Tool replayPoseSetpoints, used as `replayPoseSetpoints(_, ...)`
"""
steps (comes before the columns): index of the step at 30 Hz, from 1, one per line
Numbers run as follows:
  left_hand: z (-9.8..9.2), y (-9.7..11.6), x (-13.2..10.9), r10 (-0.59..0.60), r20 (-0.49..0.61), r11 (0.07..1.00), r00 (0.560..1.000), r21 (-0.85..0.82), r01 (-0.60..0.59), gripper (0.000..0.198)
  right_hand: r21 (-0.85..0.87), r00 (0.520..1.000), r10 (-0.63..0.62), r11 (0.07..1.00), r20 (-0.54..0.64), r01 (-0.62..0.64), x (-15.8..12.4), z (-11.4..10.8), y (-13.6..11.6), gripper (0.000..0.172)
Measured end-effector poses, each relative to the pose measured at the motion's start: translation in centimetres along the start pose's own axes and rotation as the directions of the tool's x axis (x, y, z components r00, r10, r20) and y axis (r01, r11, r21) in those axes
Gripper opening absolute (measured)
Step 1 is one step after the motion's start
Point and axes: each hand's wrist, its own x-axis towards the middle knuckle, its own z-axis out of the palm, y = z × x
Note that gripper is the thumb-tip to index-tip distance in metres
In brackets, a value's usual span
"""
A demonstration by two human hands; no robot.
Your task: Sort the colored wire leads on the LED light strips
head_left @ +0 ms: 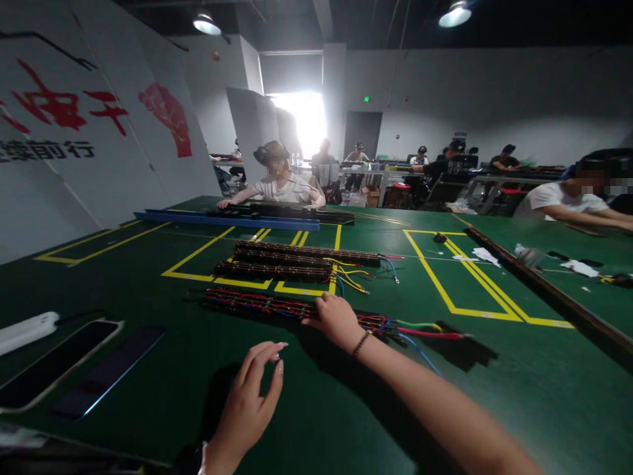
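A long dark strip with red, blue and green wires point(257, 303) lies across the green table point(494, 396) in front of me. My right hand point(333, 320) rests on its middle, fingers curled over the wires. My left hand point(252, 392) hovers nearer to me above the bare table, fingers spread and holding nothing. Loose wire ends point(425, 328) in red, green and blue trail off the strip to the right. Behind it lie three more dark strips point(297, 259) stacked side by side, with yellow and blue wires point(353, 274) at their right end.
Two phones point(74, 369) and a white power strip point(24, 330) lie at the left. Yellow lines point(445, 290) mark boxes on the table. A person point(279, 181) sits opposite behind a long blue rail point(222, 221). Another person point(573, 198) works at the right, beside a dark divider point(544, 290).
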Motion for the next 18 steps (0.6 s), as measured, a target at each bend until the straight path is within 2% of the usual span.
replayPoseSetpoints(5,-0.3,0.7,-2.2,-0.069,-0.063,0.997,0.996,-0.023,0.067,0.024,0.064,1.0,-0.006,0.998,0.018,0.005,5.2,2.0,-4.5,0.056)
replayPoseSetpoints(10,-0.5,0.9,-2.7,-0.192,-0.127,0.98,0.973,-0.073,0.184,0.022,0.107,0.999,0.049,0.993,-0.018,-0.046,8.6,3.6,-8.0,0.059)
replayPoseSetpoints(15,0.0,0.9,-1.7,-0.368,-0.249,0.915,0.896,-0.266,0.302,0.021,0.121,0.998,0.054,0.991,0.043,-0.059,10.9,4.7,-10.4,0.06)
replayPoseSetpoints(18,0.2,1.1,-1.1,-0.44,-0.28,0.873,0.853,-0.358,0.333,0.022,0.117,0.997,0.037,0.992,0.073,-0.045,11.2,3.9,-10.6,0.055)
